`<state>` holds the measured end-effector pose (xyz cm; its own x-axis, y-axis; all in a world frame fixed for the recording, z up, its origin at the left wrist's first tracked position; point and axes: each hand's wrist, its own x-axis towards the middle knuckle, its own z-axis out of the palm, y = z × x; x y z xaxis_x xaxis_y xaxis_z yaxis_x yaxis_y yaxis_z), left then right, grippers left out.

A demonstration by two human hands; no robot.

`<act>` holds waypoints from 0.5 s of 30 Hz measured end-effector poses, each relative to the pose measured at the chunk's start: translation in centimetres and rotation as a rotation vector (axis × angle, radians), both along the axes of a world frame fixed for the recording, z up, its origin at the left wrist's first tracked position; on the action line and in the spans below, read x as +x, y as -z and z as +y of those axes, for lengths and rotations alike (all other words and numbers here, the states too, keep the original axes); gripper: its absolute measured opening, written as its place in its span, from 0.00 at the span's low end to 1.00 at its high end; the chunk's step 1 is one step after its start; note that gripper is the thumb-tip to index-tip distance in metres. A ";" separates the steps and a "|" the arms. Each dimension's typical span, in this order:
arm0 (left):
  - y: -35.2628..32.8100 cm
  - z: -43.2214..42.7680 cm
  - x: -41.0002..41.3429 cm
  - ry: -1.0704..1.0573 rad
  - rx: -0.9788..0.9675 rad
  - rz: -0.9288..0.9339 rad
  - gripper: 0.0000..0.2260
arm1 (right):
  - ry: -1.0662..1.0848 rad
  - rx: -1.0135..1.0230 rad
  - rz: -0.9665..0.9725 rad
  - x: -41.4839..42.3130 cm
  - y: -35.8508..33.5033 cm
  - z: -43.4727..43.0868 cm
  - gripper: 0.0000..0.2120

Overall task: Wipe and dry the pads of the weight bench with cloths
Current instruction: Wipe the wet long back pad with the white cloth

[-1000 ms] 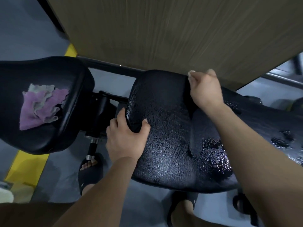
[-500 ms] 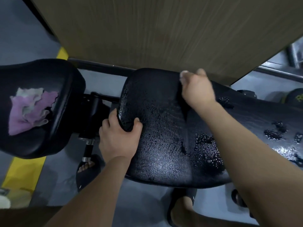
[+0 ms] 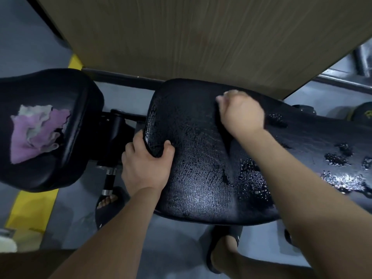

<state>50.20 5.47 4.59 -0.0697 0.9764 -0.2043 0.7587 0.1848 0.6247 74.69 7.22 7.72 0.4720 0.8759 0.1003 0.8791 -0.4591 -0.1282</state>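
**Item 1. Long black back pad of cracked vinyl** point(image 3: 193, 178). It lay across the centre and right of the view, below a brown wood-grain panel point(image 3: 181, 37). The surface was finely crazed and glossy with a thin film of moisture. Beaded wet patches point(image 3: 251, 178) stood on its right half, with more further right, so wiping there was judged unfinished.

**Item 2. Left hand** point(image 3: 145, 166). It was clamped on the pad's near left corner, thumb on top and fingers wrapped under the edge. This was judged a steadying hold, to brace the pad against the other hand's strokes.

**Item 3. Right hand** point(image 3: 241, 117). It was at the pad's far edge, with the fingers curled into a fist and motion-blurred. A dark fold ran down from it. It could not be told whether this was a dark cloth in the grasp or only shadow.

**Item 4. Rounded black vinyl seat pad** point(image 3: 66, 168). It stood at left, apart from the back pad, with the black frame post point(image 3: 109, 178) between them.

**Item 5. Crumpled purple and grey cloth** point(image 3: 34, 135). It rested on the seat pad with neither hand on it. It was judged parked within reach for the drying pass.

**Item 6. Yellow floor stripe** point(image 3: 28, 206) and **black open-toed sandal** point(image 3: 106, 210). Both lay beneath the bench.
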 end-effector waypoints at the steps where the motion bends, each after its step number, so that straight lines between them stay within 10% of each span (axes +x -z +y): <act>1: 0.0 0.0 0.0 0.001 0.000 0.001 0.32 | -0.091 -0.027 0.023 -1.4 0.1 -0.2 0.22; 4: -0.1 0.0 0.1 -0.002 0.002 0.005 0.32 | -0.300 -0.096 0.111 -2.6 -0.1 -1.4 0.20; 10: 0.1 0.0 0.1 0.002 0.004 0.012 0.31 | 0.084 -0.016 0.020 1.1 -0.4 -2.2 0.14; 15: 0.0 0.0 0.1 -0.008 0.006 0.005 0.30 | -0.323 -0.055 -0.051 -5.3 0.7 -3.5 0.15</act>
